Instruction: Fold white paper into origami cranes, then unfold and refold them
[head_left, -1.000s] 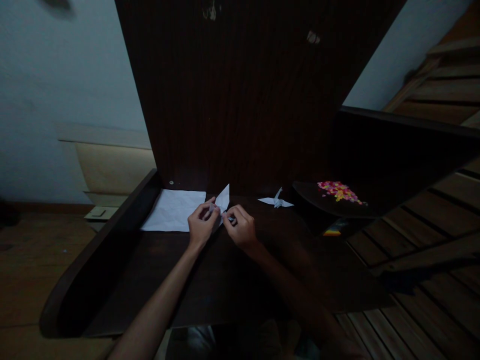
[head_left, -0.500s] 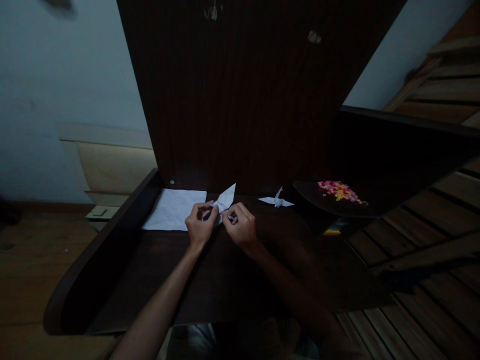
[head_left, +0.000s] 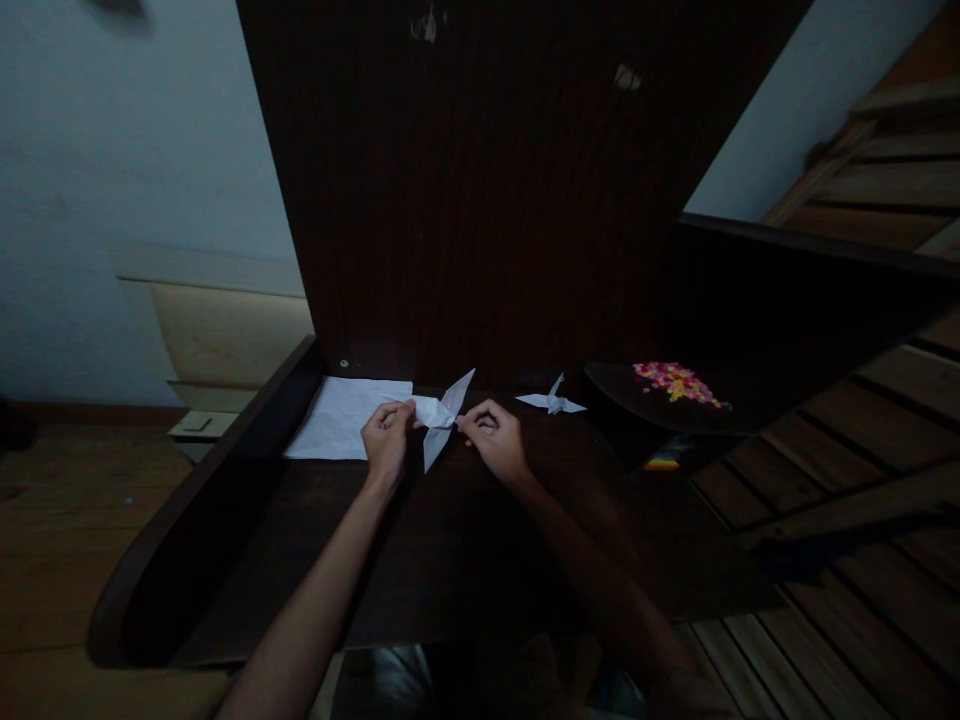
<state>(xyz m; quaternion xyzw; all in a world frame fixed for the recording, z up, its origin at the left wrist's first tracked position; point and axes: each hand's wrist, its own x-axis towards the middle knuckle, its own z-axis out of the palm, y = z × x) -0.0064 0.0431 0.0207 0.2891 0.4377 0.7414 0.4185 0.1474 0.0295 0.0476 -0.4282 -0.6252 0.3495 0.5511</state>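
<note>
Both hands (head_left: 441,440) on folded paper (head_left: 441,416)

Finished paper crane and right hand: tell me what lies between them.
Nothing: in the head view, only bare dark desk separates the right hand from the finished paper crane.
</note>
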